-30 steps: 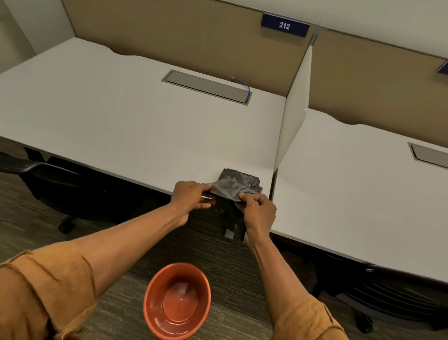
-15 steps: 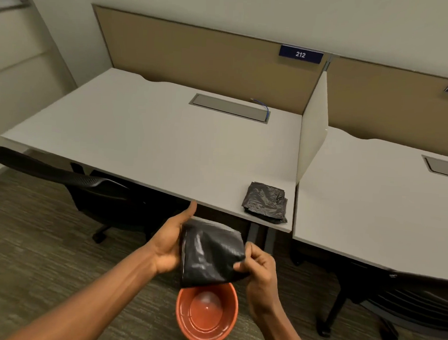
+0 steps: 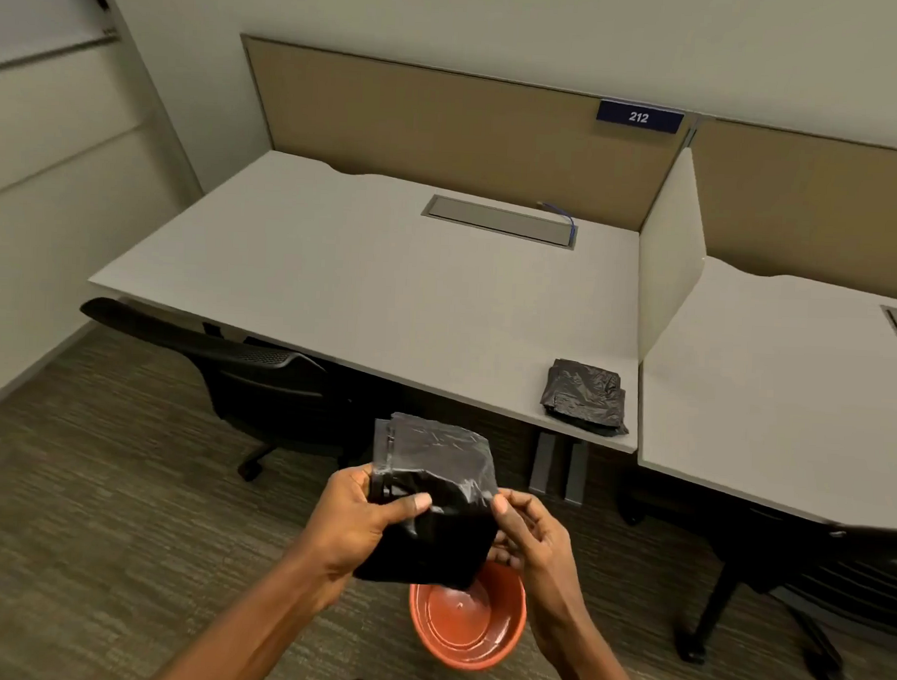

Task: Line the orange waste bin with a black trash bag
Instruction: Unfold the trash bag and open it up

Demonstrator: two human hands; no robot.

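Head view, looking down: the left hand [image 3: 364,521] pinches a folded black trash bag [image 3: 432,498] between thumb and fingers at its left edge. The right hand [image 3: 530,541] grips the bag's right edge, thumb on the front, the other fingers curled partly behind the plastic. The bag hangs directly above the orange waste bin [image 3: 467,626], hiding the bin's far rim; the bin stands unlined on the carpet [image 3: 95,504]. A stack of folded bags [image 3: 585,397] lies at the near right corner of the white desk [image 3: 361,284], beside a white divider [image 3: 671,252]. On the tan partition [image 3: 446,118], a blue plate [image 3: 639,117] reads "212". An office chair [image 3: 260,378] sits half under the desk.
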